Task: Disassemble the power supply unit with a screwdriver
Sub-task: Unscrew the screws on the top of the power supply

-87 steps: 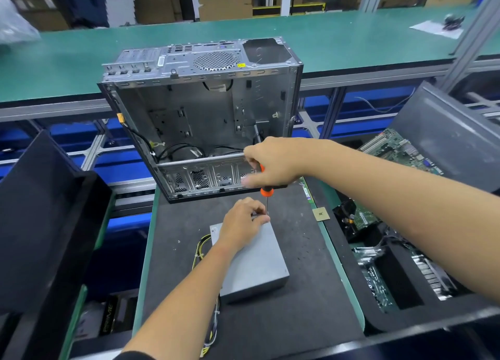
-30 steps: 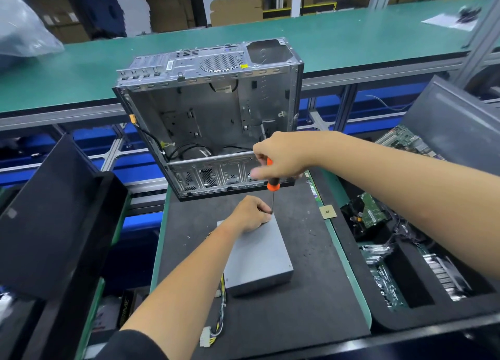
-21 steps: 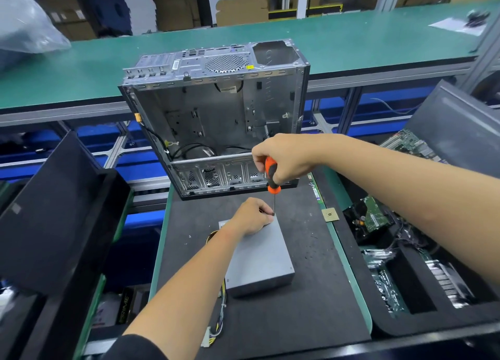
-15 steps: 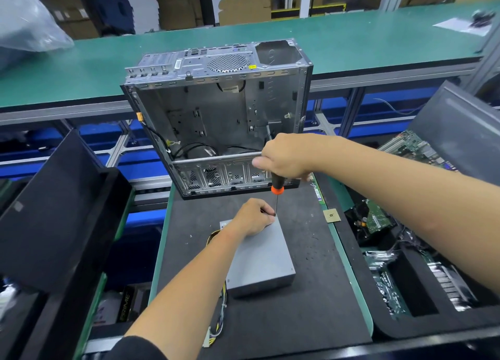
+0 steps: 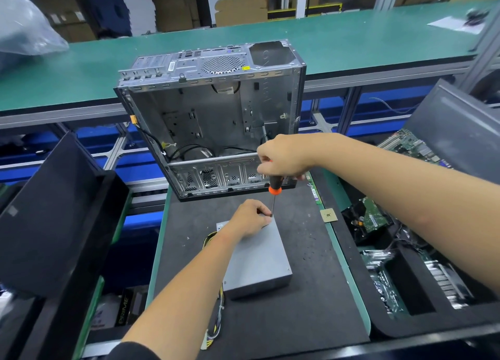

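The grey power supply unit (image 5: 259, 262) lies flat on the black mat (image 5: 311, 300), its cable bundle (image 5: 216, 319) trailing off its left side toward me. My left hand (image 5: 250, 217) rests on the unit's far end, fingers curled, fingertips by the screwdriver tip. My right hand (image 5: 284, 156) grips the handle of a black-and-orange screwdriver (image 5: 274, 189) from above. The screwdriver stands upright, its thin shaft reaching down to the unit's far right corner. What lies under the tip is hidden by my fingers.
An empty open computer case (image 5: 213, 121) stands at the mat's far edge. A small square chip (image 5: 328, 215) lies right of the mat. Bins of circuit boards (image 5: 384, 216) sit on the right, a black bin (image 5: 54, 219) on the left. A green bench (image 5: 351, 40) runs behind.
The screwdriver has stayed upright on the unit's far corner while my right hand shifted its grip around the handle. My left hand has stayed on the unit.
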`<state>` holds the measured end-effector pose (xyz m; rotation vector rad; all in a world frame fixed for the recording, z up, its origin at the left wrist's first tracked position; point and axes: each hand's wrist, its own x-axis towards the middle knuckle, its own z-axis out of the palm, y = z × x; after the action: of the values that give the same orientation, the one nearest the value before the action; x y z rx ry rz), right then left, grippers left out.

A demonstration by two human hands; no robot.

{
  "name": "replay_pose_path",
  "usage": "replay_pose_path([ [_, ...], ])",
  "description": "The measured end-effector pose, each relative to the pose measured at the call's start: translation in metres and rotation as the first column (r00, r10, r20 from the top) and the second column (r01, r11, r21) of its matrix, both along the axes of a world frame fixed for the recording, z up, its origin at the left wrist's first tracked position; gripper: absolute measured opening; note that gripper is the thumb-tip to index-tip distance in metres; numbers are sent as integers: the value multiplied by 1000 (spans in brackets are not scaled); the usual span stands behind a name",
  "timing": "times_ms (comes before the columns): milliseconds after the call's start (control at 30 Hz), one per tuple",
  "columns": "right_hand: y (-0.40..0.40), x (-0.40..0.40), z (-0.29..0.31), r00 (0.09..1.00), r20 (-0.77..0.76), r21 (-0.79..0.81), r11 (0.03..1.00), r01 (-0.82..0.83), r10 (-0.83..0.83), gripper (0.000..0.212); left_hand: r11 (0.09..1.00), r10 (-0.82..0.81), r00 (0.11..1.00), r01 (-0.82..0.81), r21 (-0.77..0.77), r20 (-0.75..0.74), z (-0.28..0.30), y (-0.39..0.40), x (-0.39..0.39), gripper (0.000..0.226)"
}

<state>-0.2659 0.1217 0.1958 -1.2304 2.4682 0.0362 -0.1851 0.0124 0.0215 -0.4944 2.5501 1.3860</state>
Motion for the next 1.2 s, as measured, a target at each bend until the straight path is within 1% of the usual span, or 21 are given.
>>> replay_pose_path([
  [33, 2, -1, 1, 999, 4, -9, 999, -44, 44, 21, 1000, 1, 1000, -1, -2, 0, 0, 0, 0, 5],
  [67, 3, 0, 4, 996, 9, -19, 996, -85, 86, 16, 1000, 2, 1000, -2, -7, -4, 0, 0, 0, 5],
  [133, 5, 1, 6, 990, 8, -20, 990, -142, 142, 23, 1000, 3, 1000, -3, -22, -15, -1, 0, 1, 5],
  [267, 3, 3, 2, 982, -77, -4, 985, -172, 171, 23, 999, 2, 1000, -3, -39, -26, -1, 0, 2, 7],
  [367, -1, 4, 2, 995, -86, 80, 996, -38, 45, 51, 999, -6, 1000, 4, -44, -30, -2, 0, 1, 7],
  [400, -2, 4, 3, 992, -114, 120, 992, -32, 45, 53, 999, -5, 1000, 3, -44, -31, -3, -1, 1, 7],
  [433, -4, 4, 2, 983, -157, 135, 988, -73, 94, 48, 999, -2, 1000, 1, -42, -29, -3, -1, 1, 6],
  [467, -4, 3, 0, 973, -184, 126, 985, -117, 139, 37, 999, -1, 1000, 0, -42, -28, -4, -1, 1, 7],
  [500, -3, 2, 0, 973, -170, 80, 986, -145, 157, 24, 999, -5, 1000, 4, -44, -29, -4, -2, 1, 7],
  [533, 0, 1, 2, 982, -117, 10, 989, -145, 146, 15, 999, -11, 999, 10, -47, -32, -5, -2, 1, 8],
  [567, 3, 0, 4, 989, -62, -42, 989, -140, 137, 12, 999, -16, 999, 14, -50, -34, -5, -2, 1, 8],
  [633, 5, 0, 5, 990, -3, -83, 986, -142, 142, 19, 998, -22, 999, 20, -52, -38, -5, -3, 1, 9],
  [733, 5, 1, 0, 995, 1, -96, 990, -101, 102, 24, 998, -27, 999, 24, -53, -45, -5, -3, 0, 11],
  [800, 4, 1, 0, 999, 37, -51, 998, -24, 26, 39, 999, -21, 999, 19, -48, -40, -5, -2, -1, 11],
  [867, 1, 2, 2, 1000, -4, 16, 1000, -3, 3, 46, 998, -24, 999, 22, -56, -38, -6, -3, 0, 9],
  [900, 0, 1, 1, 999, -32, 30, 999, -16, 17, 43, 998, -24, 999, 22, -60, -38, -7, -2, 0, 8],
  [967, -1, 0, 0, 995, -64, 6, 997, -81, 81, 23, 997, -26, 999, 23, -69, -46, -7, -2, 0, 9],
  [1000, 1, 0, 1, 993, -54, -21, 994, -106, 105, 13, 997, -29, 998, 25, -73, -49, -7, -3, 0, 10],
  [1033, 2, -1, 2, 993, -27, -45, 993, -113, 112, 12, 997, -33, 998, 29, -76, -51, -7, -3, 0, 10],
  [1133, 6, -3, 0, 990, 136, -107, 994, -18, 33, 22, 996, -42, 997, 37, -79, -57, -6, -3, 0, 11],
  [1200, 5, -2, -1, 988, 151, -81, 995, 55, -42, 35, 997, -34, 998, 30, -70, -54, -5, -3, 2, 13],
])
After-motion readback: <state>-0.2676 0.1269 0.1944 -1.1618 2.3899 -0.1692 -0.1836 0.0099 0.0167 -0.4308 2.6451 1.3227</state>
